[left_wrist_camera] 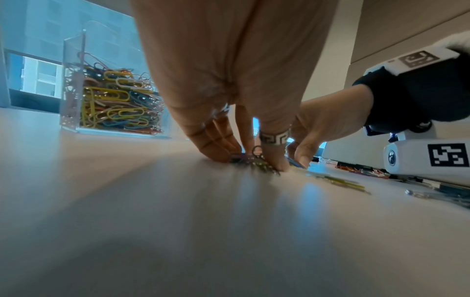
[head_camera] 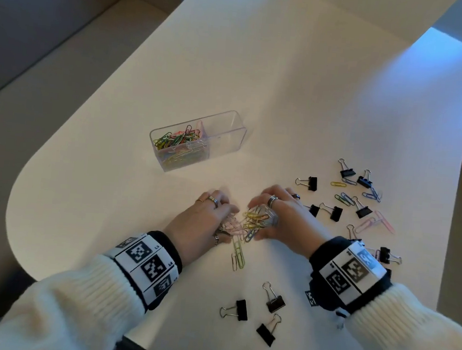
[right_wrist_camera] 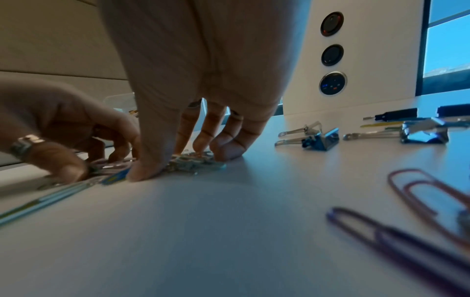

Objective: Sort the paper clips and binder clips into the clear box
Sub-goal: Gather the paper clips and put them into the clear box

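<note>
A clear two-compartment box (head_camera: 227,138) stands on the white table; its left half is full of coloured paper clips (head_camera: 175,140) and its right half holds nothing. The same box (left_wrist_camera: 73,100) shows in the left wrist view. In front of it both hands huddle over a pile of paper clips (head_camera: 251,218). My left hand (head_camera: 227,224) pinches the pink side of the pile between fingers and thumb (left_wrist_camera: 273,160). My right hand (head_camera: 259,219) curls its fingers and thumb (right_wrist_camera: 146,170) around the yellow side. A long green clip (head_camera: 238,253) trails toward me.
Black binder clips (head_camera: 308,183) and loose paper clips (head_camera: 345,198) lie scattered right of my right hand; three more binder clips (head_camera: 240,309) sit near the front edge. The table's rounded edge (head_camera: 19,184) curves at the left. A white panel with round buttons (right_wrist_camera: 331,56) rises behind.
</note>
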The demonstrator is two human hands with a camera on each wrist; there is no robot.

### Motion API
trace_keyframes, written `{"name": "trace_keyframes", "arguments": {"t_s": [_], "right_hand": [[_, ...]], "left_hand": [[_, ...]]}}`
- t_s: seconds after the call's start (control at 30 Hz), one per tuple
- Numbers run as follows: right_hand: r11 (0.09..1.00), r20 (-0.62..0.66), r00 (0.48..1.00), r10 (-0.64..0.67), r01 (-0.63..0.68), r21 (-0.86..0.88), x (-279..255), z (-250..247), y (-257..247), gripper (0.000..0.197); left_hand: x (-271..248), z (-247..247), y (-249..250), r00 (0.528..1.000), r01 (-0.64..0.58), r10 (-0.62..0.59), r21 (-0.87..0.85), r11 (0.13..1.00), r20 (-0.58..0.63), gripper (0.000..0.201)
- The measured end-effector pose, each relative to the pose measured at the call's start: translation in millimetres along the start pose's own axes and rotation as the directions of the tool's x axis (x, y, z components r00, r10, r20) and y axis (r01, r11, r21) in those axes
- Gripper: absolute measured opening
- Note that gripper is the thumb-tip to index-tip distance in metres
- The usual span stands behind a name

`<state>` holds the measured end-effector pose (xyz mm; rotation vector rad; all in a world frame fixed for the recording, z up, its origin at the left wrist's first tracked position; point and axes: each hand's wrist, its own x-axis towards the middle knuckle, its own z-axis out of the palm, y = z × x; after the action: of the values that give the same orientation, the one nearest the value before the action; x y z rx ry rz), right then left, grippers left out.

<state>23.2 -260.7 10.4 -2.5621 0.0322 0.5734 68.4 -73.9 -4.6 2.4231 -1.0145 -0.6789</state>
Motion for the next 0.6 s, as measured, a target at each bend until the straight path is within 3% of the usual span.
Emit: {"name": "trace_keyframes", "arguments": {"t_s": [0.13, 0.23, 0.37, 0.6], "right_hand": [[0.999, -0.013, 1.000, -0.028, 0.028, 0.034, -3, 9, -4, 0.033], [0.999, -0.043, 0.999, -0.025, 0.027, 0.039, -1, 15, -9, 0.023], [0.999, -0.054, 0.998, -0.041, 0.043, 0.031, 3, 17, -14, 0.019], [0.996, -0.080, 0.993, -0.084, 0.086, 0.026, 10, 2, -20, 0.021]], "left_hand": [[1, 6, 3, 0.999, -0.033, 0.033, 0.006, 0.999, -0.037, 0.028], [5, 9, 4, 0.999, 0.006, -0.005, 0.037, 0.999, -0.038, 0.021], [11, 7, 3, 0.998, 0.050, -0.047, 0.077, 0.996, -0.030, 0.022], [10, -7, -4, 0.993, 0.103, -0.107, -0.072, 0.992, -0.052, 0.022]]}}
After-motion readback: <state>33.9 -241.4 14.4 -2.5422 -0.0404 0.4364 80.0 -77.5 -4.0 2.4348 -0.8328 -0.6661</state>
